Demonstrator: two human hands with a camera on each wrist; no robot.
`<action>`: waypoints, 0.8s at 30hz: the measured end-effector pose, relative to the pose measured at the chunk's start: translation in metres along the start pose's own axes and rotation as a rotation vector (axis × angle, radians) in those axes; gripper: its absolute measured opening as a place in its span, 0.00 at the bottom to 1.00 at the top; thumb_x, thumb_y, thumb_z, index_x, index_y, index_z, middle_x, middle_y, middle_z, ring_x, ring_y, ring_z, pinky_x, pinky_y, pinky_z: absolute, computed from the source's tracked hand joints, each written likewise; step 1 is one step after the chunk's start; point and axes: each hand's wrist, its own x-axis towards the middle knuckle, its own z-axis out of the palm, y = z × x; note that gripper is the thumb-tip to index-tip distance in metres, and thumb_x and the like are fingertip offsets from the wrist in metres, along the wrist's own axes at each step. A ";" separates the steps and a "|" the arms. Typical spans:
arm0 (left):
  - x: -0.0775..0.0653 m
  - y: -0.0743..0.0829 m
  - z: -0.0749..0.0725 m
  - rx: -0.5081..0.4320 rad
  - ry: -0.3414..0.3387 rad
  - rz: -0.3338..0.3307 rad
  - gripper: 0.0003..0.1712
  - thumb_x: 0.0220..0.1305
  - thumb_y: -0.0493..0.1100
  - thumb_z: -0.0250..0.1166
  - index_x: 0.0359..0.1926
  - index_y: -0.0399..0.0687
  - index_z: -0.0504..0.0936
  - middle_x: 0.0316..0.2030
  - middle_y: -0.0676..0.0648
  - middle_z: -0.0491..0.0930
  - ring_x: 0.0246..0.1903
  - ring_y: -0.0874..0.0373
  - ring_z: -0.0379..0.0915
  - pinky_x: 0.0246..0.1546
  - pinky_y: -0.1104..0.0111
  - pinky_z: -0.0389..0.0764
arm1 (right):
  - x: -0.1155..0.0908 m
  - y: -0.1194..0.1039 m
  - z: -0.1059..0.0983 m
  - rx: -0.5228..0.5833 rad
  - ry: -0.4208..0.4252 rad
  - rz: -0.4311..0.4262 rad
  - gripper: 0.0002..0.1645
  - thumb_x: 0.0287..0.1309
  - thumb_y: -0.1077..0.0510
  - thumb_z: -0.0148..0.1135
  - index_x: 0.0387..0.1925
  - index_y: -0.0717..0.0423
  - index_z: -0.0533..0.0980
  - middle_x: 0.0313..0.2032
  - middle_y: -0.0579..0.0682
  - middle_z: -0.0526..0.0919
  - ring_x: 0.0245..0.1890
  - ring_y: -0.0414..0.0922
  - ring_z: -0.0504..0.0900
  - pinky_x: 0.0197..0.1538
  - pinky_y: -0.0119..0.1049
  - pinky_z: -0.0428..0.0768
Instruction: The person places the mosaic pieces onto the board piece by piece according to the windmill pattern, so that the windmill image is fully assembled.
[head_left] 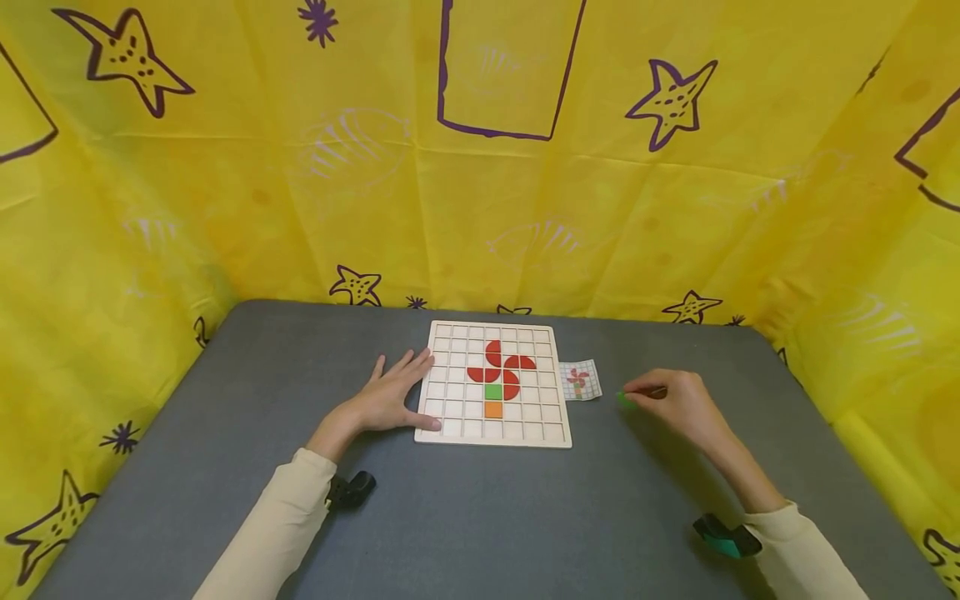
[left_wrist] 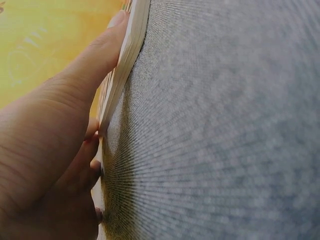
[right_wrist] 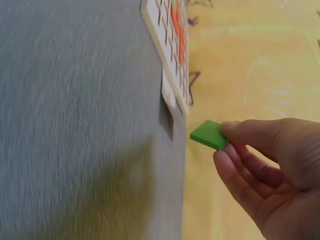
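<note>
A pale wooden grid board point(head_left: 540, 411) lies on the table. Several red quarter-round tiles point(head_left: 492, 353) form a pinwheel on it, with a green square tile point(head_left: 492, 392) and an orange square tile point(head_left: 492, 410) in a column below. My left hand point(head_left: 384, 400) rests at the board's left side, fingers spread and the thumb on the lower left corner. Right of the board, my right hand point(head_left: 681, 402) pinches a green tile point(right_wrist: 209, 135) between thumb and fingertips, held above the table as the right wrist view shows.
A small printed card point(head_left: 590, 380) with a pinwheel pattern lies against the board's right edge. The dark grey table point(head_left: 480, 517) is bordered behind and at both sides by yellow patterned cloth point(head_left: 480, 217). Each wrist wears a black device point(head_left: 352, 490).
</note>
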 end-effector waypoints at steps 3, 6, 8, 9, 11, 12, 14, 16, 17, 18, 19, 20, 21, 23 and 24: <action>0.000 0.000 0.000 -0.001 -0.001 0.001 0.67 0.47 0.72 0.70 0.77 0.45 0.48 0.77 0.45 0.43 0.76 0.42 0.34 0.68 0.39 0.26 | 0.004 -0.008 0.007 0.055 0.007 0.013 0.05 0.53 0.63 0.72 0.34 0.55 0.87 0.32 0.47 0.87 0.30 0.40 0.84 0.34 0.31 0.82; 0.001 0.000 0.000 -0.001 -0.001 0.005 0.67 0.47 0.72 0.70 0.77 0.45 0.48 0.77 0.45 0.43 0.76 0.42 0.34 0.68 0.39 0.26 | 0.008 -0.014 0.017 0.120 -0.008 0.062 0.05 0.53 0.61 0.73 0.34 0.55 0.87 0.32 0.48 0.88 0.30 0.41 0.84 0.34 0.30 0.81; 0.001 0.000 0.000 0.001 -0.002 0.007 0.67 0.48 0.72 0.70 0.77 0.45 0.48 0.77 0.45 0.43 0.76 0.42 0.34 0.68 0.39 0.26 | 0.011 -0.019 0.024 0.168 -0.029 0.104 0.05 0.53 0.60 0.73 0.34 0.56 0.87 0.33 0.48 0.88 0.30 0.41 0.83 0.33 0.30 0.81; 0.001 0.000 0.000 0.001 -0.001 0.009 0.67 0.48 0.72 0.70 0.77 0.45 0.48 0.77 0.45 0.43 0.76 0.42 0.34 0.68 0.39 0.26 | 0.012 -0.021 0.027 0.191 -0.037 0.126 0.06 0.52 0.60 0.74 0.34 0.56 0.87 0.33 0.48 0.88 0.30 0.41 0.83 0.33 0.30 0.81; 0.001 0.000 0.000 0.001 -0.001 0.010 0.67 0.48 0.72 0.70 0.77 0.45 0.48 0.77 0.45 0.43 0.76 0.42 0.34 0.68 0.39 0.26 | 0.014 -0.026 0.033 0.229 -0.053 0.156 0.08 0.51 0.59 0.75 0.34 0.57 0.87 0.33 0.49 0.88 0.30 0.41 0.82 0.33 0.29 0.80; 0.001 0.000 0.000 0.000 -0.003 0.009 0.67 0.48 0.72 0.70 0.77 0.45 0.48 0.77 0.45 0.43 0.76 0.42 0.34 0.68 0.39 0.26 | 0.016 -0.029 0.037 0.249 -0.061 0.169 0.08 0.51 0.58 0.75 0.34 0.57 0.87 0.33 0.50 0.88 0.31 0.42 0.82 0.34 0.29 0.80; 0.001 0.000 0.000 -0.001 -0.006 0.004 0.67 0.47 0.72 0.70 0.77 0.45 0.48 0.77 0.45 0.43 0.76 0.42 0.34 0.68 0.39 0.26 | 0.017 -0.035 0.044 0.285 -0.078 0.201 0.10 0.51 0.57 0.75 0.35 0.57 0.87 0.33 0.49 0.88 0.31 0.41 0.81 0.34 0.28 0.79; 0.002 -0.001 0.000 -0.001 -0.008 -0.001 0.67 0.47 0.72 0.70 0.77 0.45 0.48 0.77 0.45 0.43 0.76 0.42 0.34 0.68 0.39 0.26 | 0.018 -0.041 0.052 0.332 -0.097 0.232 0.11 0.50 0.55 0.76 0.35 0.56 0.88 0.33 0.49 0.88 0.31 0.41 0.81 0.34 0.28 0.78; 0.002 -0.001 0.000 0.001 -0.010 -0.002 0.67 0.47 0.72 0.70 0.77 0.46 0.48 0.77 0.45 0.43 0.76 0.42 0.34 0.68 0.39 0.26 | 0.019 -0.044 0.056 0.361 -0.111 0.244 0.11 0.51 0.55 0.75 0.35 0.57 0.87 0.33 0.49 0.88 0.32 0.41 0.81 0.34 0.29 0.78; 0.002 -0.001 0.001 0.001 -0.011 -0.005 0.67 0.47 0.72 0.70 0.77 0.46 0.48 0.77 0.45 0.43 0.76 0.43 0.33 0.68 0.39 0.26 | 0.019 -0.047 0.060 0.387 -0.124 0.255 0.12 0.51 0.54 0.75 0.36 0.57 0.87 0.33 0.49 0.88 0.32 0.41 0.81 0.34 0.29 0.78; 0.002 -0.001 0.001 0.003 -0.011 -0.006 0.67 0.47 0.72 0.70 0.77 0.46 0.48 0.77 0.45 0.43 0.76 0.43 0.33 0.68 0.39 0.26 | 0.019 -0.049 0.063 0.411 -0.137 0.264 0.12 0.51 0.54 0.75 0.36 0.57 0.87 0.33 0.49 0.87 0.31 0.41 0.81 0.34 0.29 0.78; 0.002 -0.002 0.001 0.004 -0.011 -0.006 0.67 0.47 0.73 0.70 0.77 0.46 0.48 0.77 0.45 0.43 0.76 0.43 0.33 0.68 0.39 0.26 | 0.019 -0.051 0.067 0.428 -0.146 0.264 0.12 0.51 0.54 0.75 0.36 0.58 0.87 0.32 0.49 0.87 0.31 0.41 0.81 0.33 0.29 0.78; 0.002 -0.002 0.001 0.003 -0.011 -0.006 0.67 0.47 0.72 0.70 0.77 0.46 0.48 0.77 0.45 0.43 0.76 0.42 0.33 0.68 0.39 0.26 | 0.020 -0.053 0.070 0.441 -0.154 0.261 0.13 0.52 0.54 0.75 0.36 0.58 0.87 0.32 0.49 0.87 0.30 0.41 0.81 0.33 0.29 0.78; 0.002 -0.001 0.001 0.005 -0.011 -0.007 0.67 0.47 0.72 0.70 0.77 0.46 0.48 0.77 0.45 0.43 0.76 0.42 0.34 0.68 0.39 0.26 | 0.021 -0.058 0.077 0.457 -0.171 0.249 0.13 0.52 0.55 0.75 0.36 0.59 0.87 0.32 0.50 0.87 0.30 0.41 0.81 0.32 0.29 0.77; 0.002 -0.001 0.001 0.007 -0.011 -0.009 0.67 0.47 0.72 0.70 0.77 0.46 0.48 0.77 0.45 0.43 0.76 0.42 0.34 0.68 0.39 0.26 | 0.022 -0.060 0.080 0.456 -0.178 0.241 0.12 0.51 0.54 0.75 0.36 0.58 0.87 0.32 0.49 0.87 0.30 0.41 0.81 0.32 0.28 0.77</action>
